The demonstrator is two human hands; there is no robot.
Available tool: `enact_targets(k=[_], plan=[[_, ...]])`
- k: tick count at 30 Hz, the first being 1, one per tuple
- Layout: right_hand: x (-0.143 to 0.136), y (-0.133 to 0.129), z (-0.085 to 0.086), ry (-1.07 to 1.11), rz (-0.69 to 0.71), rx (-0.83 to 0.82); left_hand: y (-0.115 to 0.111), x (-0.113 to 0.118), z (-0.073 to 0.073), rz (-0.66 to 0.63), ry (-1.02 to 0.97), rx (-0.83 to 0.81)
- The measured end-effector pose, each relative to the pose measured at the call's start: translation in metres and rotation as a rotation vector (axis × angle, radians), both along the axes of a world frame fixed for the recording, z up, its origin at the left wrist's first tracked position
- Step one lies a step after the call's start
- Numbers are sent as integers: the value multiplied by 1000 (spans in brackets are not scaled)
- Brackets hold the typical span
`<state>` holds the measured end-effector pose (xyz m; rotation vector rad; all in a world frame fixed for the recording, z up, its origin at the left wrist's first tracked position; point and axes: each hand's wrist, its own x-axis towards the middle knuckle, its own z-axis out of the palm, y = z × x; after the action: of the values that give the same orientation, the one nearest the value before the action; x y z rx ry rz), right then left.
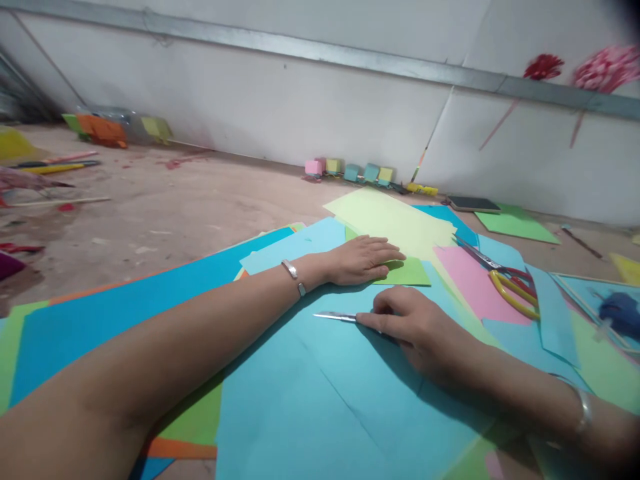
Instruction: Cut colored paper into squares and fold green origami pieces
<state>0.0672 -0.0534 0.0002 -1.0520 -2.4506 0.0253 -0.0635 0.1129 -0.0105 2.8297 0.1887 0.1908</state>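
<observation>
My left hand (pixel 364 260) lies flat with its fingers stretched out, over the top part of a light blue sheet (pixel 280 387) and a small green piece of paper (pixel 413 272). A craft knife (pixel 336 317) is held in my right hand (pixel 413 327), its thin blade pointing left above the light blue sheet. The knife's handle is mostly hidden by my fingers. Thin slanting lines show on the sheet below the blade. Under and around it lie darker blue (pixel 125 300), green and orange sheets.
Yellow-handled scissors (pixel 515 293) lie on pink and blue paper at the right. A dark flat object (pixel 474 204) and small paper cubes (pixel 353 173) stand near the wall. Pencils (pixel 60 165) lie far left. A blue object (pixel 620 313) is at the right edge.
</observation>
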Motion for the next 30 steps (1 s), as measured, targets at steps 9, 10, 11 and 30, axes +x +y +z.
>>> enact_targets(k=[9, 10, 11, 30], plan=[[89, 18, 14, -48, -425, 108, 0, 1, 2, 135, -161, 208], [97, 24, 10, -77, -416, 68, 1, 1, 2, 127, -191, 231], [102, 28, 6, -100, -410, 27, 2, 1, 3, 120, -225, 254], [124, 27, 17, 263, -672, 21, 5, 0, 5, 360, -584, 525]])
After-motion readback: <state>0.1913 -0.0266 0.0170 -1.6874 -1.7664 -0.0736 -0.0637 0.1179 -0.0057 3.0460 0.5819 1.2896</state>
